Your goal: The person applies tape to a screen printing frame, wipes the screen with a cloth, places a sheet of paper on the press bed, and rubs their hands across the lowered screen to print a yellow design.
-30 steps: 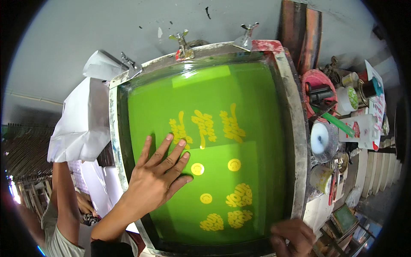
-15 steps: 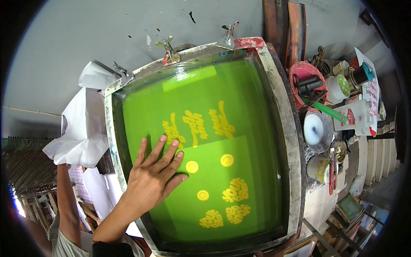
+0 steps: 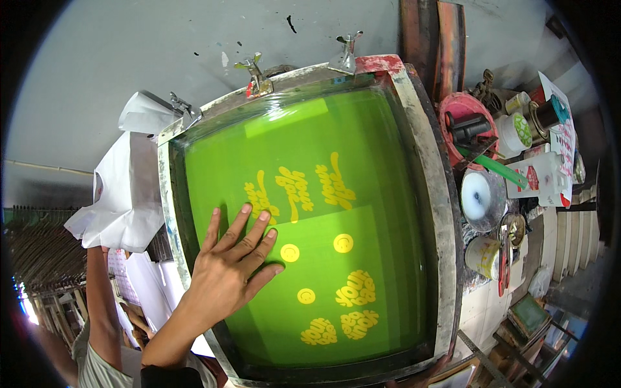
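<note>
My left hand (image 3: 229, 271) lies palm down with spread fingers on a green screen-printing mesh, its fingertips beside yellow lettering. The screen printing frame (image 3: 443, 258) has a worn, paint-stained border and lies under the hand. Yellow script (image 3: 294, 194) runs across the middle of the mesh. Lower down are small round smiley faces (image 3: 343, 243) and clusters of yellow lettering (image 3: 356, 288). A pale rectangle shows through the mesh beneath the lower designs. Along the far edge, metal wing-nut clamps (image 3: 259, 84) hold the frame. My right hand is not clearly seen.
At left, another person's arm (image 3: 103, 310) reaches up to a white sheet (image 3: 129, 194). To the right stand a pink bucket (image 3: 453, 107) of tools, a clear jug (image 3: 543, 181), a tub with white contents (image 3: 482, 200), and red-handled pliers (image 3: 503, 265). Squeegee-like strips (image 3: 451, 52) lean at the back.
My left hand stays in place on the mesh. The view has shifted very slightly. A brownish, hand-like shape at the frame's lower right corner no longer shows clearly.
</note>
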Available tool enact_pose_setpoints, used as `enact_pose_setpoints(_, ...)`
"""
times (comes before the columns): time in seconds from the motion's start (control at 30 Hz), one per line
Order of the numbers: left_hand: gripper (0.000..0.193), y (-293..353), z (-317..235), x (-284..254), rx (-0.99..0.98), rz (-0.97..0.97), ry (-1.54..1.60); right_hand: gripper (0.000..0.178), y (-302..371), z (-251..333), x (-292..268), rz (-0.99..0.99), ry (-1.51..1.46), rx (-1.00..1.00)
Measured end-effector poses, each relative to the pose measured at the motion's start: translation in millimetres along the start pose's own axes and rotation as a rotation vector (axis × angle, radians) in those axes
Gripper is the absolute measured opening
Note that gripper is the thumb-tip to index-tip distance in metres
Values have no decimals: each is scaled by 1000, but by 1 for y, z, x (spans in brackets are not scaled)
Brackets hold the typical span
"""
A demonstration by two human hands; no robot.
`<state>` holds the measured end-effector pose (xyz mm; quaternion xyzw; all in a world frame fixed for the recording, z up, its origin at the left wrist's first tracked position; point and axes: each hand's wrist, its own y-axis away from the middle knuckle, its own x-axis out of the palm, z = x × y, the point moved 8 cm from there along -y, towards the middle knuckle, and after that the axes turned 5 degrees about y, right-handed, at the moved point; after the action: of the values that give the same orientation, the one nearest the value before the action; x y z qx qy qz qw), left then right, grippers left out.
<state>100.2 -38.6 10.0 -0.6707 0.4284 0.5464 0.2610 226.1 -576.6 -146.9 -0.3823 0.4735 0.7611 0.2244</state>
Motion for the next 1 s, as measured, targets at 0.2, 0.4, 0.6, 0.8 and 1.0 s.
enact_pose_setpoints(0.2,52,0,0,0,-4,-4,3,135,-1,3,-4,-10,5,-7)
enact_pose_setpoints(0.4,51,-1,-1,-1,-2,-8,-3,124,-5,11,-9,-19,11,-28)
enact_pose_setpoints(0.6,51,-1,-2,-1,1,-11,-11,114,-6,44,-57,-95,-6,-117)
enact_pose_setpoints(0.8,51,1,-1,-2,2,-18,-4,105,-38,173,-169,-355,19,-641)
enact_pose_setpoints(1.0,51,-3,-3,-3,-5,0,-16,72,-130,392,-187,-129,403,-1138)
